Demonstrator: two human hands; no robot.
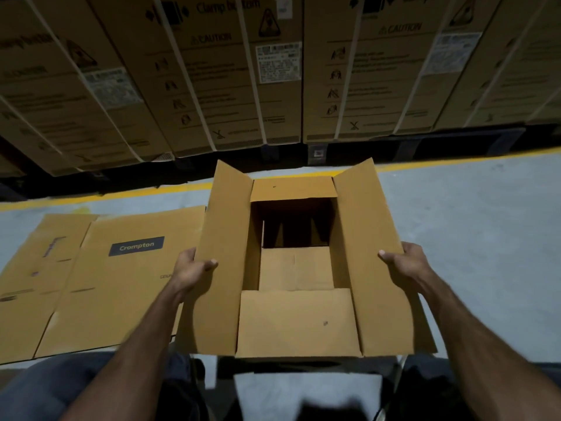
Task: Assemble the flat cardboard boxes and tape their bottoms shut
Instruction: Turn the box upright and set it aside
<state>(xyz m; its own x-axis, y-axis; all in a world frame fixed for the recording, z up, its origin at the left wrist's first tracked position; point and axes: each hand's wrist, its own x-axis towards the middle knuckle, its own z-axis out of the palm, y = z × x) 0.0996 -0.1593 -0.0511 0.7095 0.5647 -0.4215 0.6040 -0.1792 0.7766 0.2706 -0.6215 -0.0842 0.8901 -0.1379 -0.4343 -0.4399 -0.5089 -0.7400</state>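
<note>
Holding an opened box by its two side flaps.

I am seeing the left hand [194, 267] and right hand [400, 261] each gripping a long flap of the box [299, 268], thumbs on top, fingers hiding behind the cardboard. The box is sitting above my knees, its dark inside hard to read. A flat box [100, 278] is lying on the floor [473, 214] just left.

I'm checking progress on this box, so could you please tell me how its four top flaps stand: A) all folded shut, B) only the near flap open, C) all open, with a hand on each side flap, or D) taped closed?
C: the box gapes open, the left hand and right hand each gripping a side flap.
</note>
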